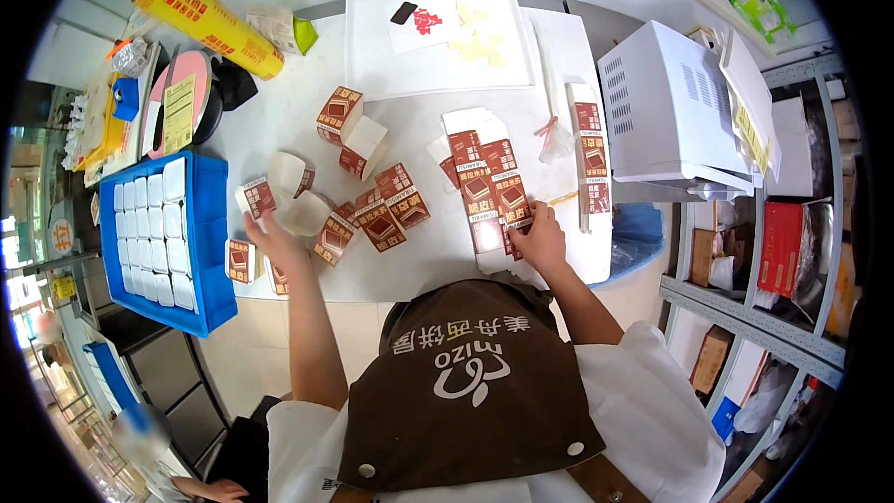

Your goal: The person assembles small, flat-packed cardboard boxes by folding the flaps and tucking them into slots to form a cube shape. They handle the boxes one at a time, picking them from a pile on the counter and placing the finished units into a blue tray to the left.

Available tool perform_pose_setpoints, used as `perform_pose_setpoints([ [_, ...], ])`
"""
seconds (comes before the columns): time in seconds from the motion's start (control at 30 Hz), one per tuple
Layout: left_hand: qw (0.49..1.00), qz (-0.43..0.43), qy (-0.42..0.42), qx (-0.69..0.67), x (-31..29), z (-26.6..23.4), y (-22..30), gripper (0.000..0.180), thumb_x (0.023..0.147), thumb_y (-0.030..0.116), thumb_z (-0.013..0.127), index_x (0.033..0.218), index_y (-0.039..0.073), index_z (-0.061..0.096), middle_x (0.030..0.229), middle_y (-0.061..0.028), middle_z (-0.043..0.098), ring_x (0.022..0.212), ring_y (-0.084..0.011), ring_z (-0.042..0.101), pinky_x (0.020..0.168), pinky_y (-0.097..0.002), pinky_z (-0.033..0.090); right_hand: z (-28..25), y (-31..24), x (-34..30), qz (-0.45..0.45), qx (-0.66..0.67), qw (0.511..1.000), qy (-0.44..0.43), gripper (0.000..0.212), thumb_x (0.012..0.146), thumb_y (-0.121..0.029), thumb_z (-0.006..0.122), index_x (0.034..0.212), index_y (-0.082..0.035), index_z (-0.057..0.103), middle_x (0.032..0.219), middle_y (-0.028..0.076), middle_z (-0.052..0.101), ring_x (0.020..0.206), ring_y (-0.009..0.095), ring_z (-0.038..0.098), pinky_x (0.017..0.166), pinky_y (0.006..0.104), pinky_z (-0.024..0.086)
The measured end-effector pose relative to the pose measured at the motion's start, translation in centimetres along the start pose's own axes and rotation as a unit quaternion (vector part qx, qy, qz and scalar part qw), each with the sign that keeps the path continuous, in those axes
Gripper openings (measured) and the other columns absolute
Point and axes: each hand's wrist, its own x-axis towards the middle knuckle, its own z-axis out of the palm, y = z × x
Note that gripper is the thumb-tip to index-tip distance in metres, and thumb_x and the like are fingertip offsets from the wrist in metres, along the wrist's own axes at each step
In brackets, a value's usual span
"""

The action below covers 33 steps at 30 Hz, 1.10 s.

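On the left of the white table, my left hand has its fingertips on a small brown-and-white open carton, standing among other erected cartons. The fingers look closed around its near edge. Right of the middle lies a fanned stack of flat, unfolded brown cartons. My right hand grips the near right edge of a flat carton in that stack, thumb and fingers bent over it. Between my hands sit several erected cartons, one of them a brown printed box, tilted at various angles.
A blue crate filled with white-topped boxes stands at the left. A white tray with red and yellow pieces lies at the back. More cartons line up at the right, beside a white appliance. A yellow roll lies back left.
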Motion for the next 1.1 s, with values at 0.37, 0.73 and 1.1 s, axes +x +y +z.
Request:
perform_pose_setpoints([
  [0.37,0.846,-0.056,-0.529,-0.045,-17.9,6.9,3.2,0.037,0.100,0.019,0.054,0.131,-0.001,0.051,0.126,-0.0113,0.058,0.110,-0.0175,0.057,0.095,-0.0319,0.046,0.0,2.4,1.6,-0.044,0.418,0.895,-0.146,0.008,0.098,-0.011,0.060,0.095,-0.005,0.055,0.079,-0.002,0.058,0.072,0.005,0.055,0.066,0.0226,0.047],
  [0.73,0.745,-0.121,-0.588,-0.291,-18.2,8.1,9.5,0.052,0.095,0.019,0.062,0.141,-0.001,0.045,0.135,-0.0094,0.058,0.125,-0.0183,0.053,0.107,-0.0359,0.041,-5.4,-4.0,-1.6,-0.086,0.565,0.745,-0.344,0.025,0.098,-0.013,0.060,0.120,-0.003,0.055,0.107,0.004,0.065,0.096,0.009,0.060,0.085,0.0249,0.049],
  [1.1,0.814,-0.110,-0.505,-0.267,-16.8,6.8,9.2,0.061,0.087,0.022,0.074,0.138,0.000,0.047,0.132,-0.0109,0.059,0.121,-0.0189,0.056,0.103,-0.0350,0.046,-7.0,-8.0,-3.3,-0.173,0.466,0.827,-0.261,0.055,0.088,-0.013,0.073,0.136,-0.001,0.049,0.121,0.012,0.064,0.108,0.016,0.059,0.093,0.0317,0.048],
])
